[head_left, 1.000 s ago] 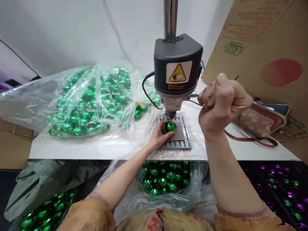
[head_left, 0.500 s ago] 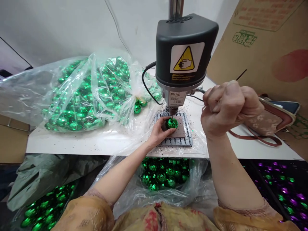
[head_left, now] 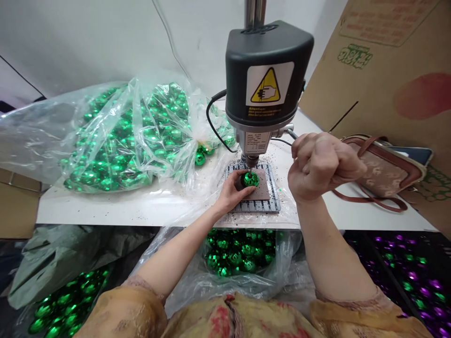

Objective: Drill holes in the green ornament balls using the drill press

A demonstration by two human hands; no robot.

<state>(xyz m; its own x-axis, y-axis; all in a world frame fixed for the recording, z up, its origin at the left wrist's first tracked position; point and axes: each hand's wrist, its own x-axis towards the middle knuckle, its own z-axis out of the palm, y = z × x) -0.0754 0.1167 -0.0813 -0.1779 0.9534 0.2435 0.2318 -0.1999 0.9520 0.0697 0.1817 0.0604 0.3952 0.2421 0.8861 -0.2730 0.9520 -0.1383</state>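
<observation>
A shiny green faceted ball (head_left: 251,179) rests on a brown pad (head_left: 262,191) under the drill press (head_left: 269,75). My left hand (head_left: 234,191) grips it from the left, thumb in front and fingers behind. The drill bit comes down onto the top of the ball; whether its tip is inside I cannot tell. On the right, my right hand (head_left: 322,164) is closed in a fist around the drill press lever (head_left: 291,133), most of which the fingers hide. The pad lies on the slotted metal base (head_left: 274,199) of the press.
A clear plastic bag (head_left: 116,136) full of green balls lies at the left. Below the table edge, more green balls (head_left: 239,253) sit in an opened bag. A handbag (head_left: 391,169) and a cardboard box (head_left: 380,70) stand at the right. Dark shavings litter the white table (head_left: 105,206).
My right hand has come slightly down and left with the lever. My left hand keeps the ball in the same spot, and the whole view has shifted a little.
</observation>
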